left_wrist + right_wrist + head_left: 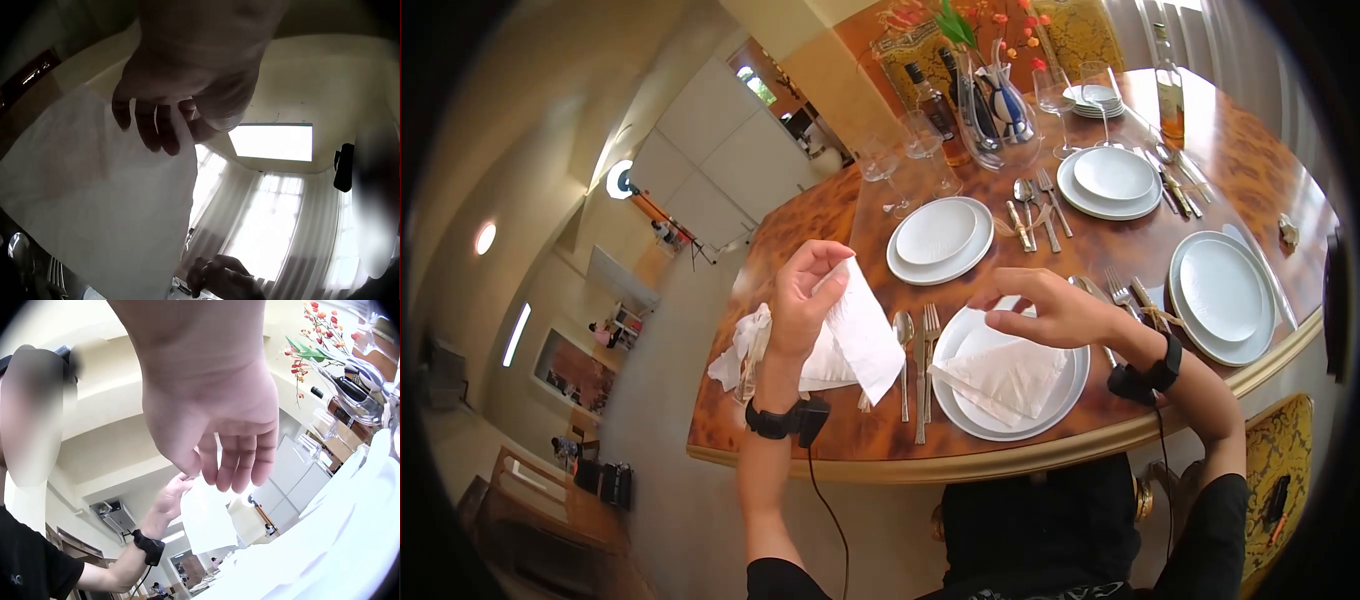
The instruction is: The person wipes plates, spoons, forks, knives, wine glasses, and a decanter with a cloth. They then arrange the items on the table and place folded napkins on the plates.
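Observation:
A white napkin hangs from my left hand, its upper corner pinched between thumb and fingers; the left wrist view shows the cloth spread below the fingers. My right hand hovers above the front plate with relaxed, slightly bent fingers and holds nothing; the right wrist view shows those fingers apart from any cloth. A folded napkin lies on the front plate under my right hand. More white cloth lies on the table behind and left of my left hand.
A fork and a spoon lie left of the front plate. Other plate stacks with cutlery stand further back and right. Wine glasses, bottles and a glass vase with flowers stand at the back.

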